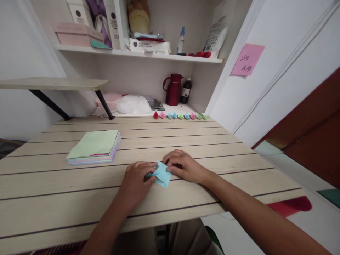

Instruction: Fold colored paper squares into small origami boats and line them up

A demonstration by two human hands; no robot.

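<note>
A small folded piece of blue origami paper (162, 174) lies near the front of the table, with crease lines and flaps showing. My left hand (138, 179) pinches its left corner between thumb and fingers. On the opposite side, my right hand (184, 165) has its thumb and fingertips closed on the right corner. Left of my hands sits a stack of square coloured paper (92, 145), pale green on top. Along the back edge stands a row of several small folded paper pieces (174, 115) in red, pink, blue and green.
The striped wooden table (212, 198) ends close to my body. A raised wooden shelf (53, 83) stands on black legs at the back left. Behind are a dark red jug (173, 90), a dark bottle (186, 91) and a white fluffy bundle (133, 104). A pink note (248, 60) hangs at right.
</note>
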